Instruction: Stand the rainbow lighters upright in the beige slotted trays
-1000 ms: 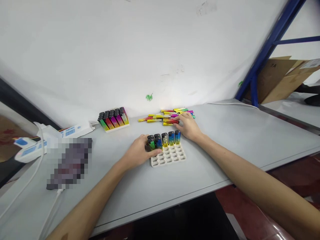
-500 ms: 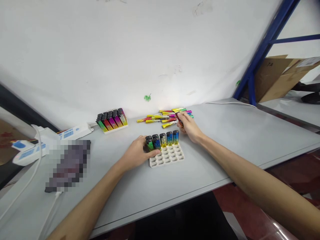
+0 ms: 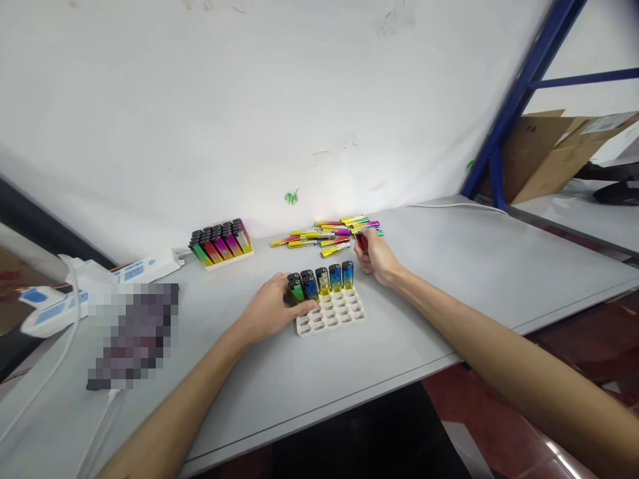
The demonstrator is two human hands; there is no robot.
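Note:
A white tray with rows of holes (image 3: pixel 332 314) sits on the grey table, several lighters (image 3: pixel 322 281) upright in its back rows. My left hand (image 3: pixel 273 307) grips the tray's left side, thumb against the front of a green lighter and a blue one. My right hand (image 3: pixel 378 256) is closed around a red lighter (image 3: pixel 363 241), mostly hidden by the fingers, behind and right of the tray. Just beyond that hand lies a loose pile of shiny coloured lighters (image 3: pixel 303 243) near the wall.
A full tray of black-topped lighters (image 3: pixel 219 245) stands at the back left. White power strips (image 3: pixel 144 266), cables and a blurred dark object (image 3: pixel 137 336) lie at the left. Cardboard boxes (image 3: pixel 554 153) stand behind a blue metal frame (image 3: pixel 519 100) at the right.
My right hand has turned slightly, and more of the red lighter shows in it. My left hand stays on the tray. The whole view has shifted a little.

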